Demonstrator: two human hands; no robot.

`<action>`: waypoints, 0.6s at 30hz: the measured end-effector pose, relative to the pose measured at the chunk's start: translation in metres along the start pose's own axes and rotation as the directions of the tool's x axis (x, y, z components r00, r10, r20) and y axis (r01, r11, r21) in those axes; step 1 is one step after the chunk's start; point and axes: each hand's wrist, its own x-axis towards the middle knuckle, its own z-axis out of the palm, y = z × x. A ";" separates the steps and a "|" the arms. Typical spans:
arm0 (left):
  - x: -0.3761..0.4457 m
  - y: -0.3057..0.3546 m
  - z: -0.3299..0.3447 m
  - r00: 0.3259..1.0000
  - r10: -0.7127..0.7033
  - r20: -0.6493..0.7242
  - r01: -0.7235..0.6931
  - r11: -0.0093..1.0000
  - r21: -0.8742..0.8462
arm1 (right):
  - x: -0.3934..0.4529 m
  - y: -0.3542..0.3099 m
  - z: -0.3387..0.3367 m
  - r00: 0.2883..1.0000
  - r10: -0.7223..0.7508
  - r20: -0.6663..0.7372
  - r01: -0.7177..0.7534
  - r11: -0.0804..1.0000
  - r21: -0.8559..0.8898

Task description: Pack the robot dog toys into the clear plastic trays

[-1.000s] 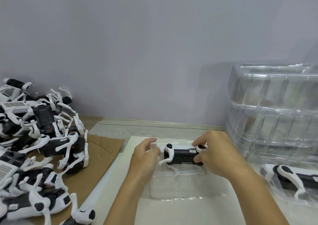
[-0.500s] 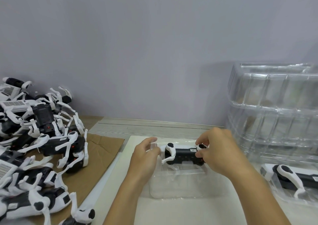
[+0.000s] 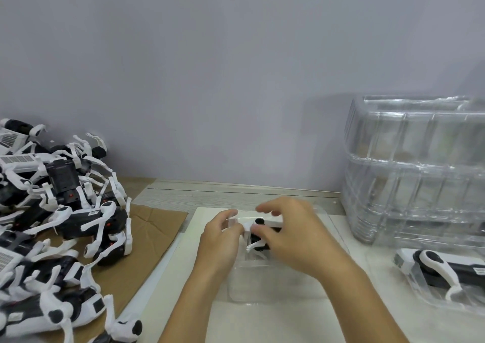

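Step in hand, by my reading: seating one robot dog toy point(image 3: 258, 233) into the clear plastic tray point(image 3: 262, 282) lying on the white surface point(image 3: 275, 321). Left hand point(image 3: 219, 240) is pinching the tray's thin far-left rim. Right hand point(image 3: 291, 235) is lying over the toy's glossy black body, fingers curled, fingertips pressing its white leg. Next move probably calls for folding the jointed legs flat. Unpacked toys point(image 3: 60, 211) are lying piled on creased cardboard point(image 3: 147, 237); ribbed empty trays point(image 3: 417, 169) are standing stacked on the right.

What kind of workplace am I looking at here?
Likely a small toy-packing bench: a pile of unpacked robot dog toys on cardboard, a stack of clear plastic trays, and one packed toy set aside.
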 end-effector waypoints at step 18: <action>0.003 -0.002 0.001 0.999 0.028 0.019 -0.028 1.000 0.012 | 0.001 -0.002 0.014 1.000 -0.024 0.001 0.024 0.997 -0.070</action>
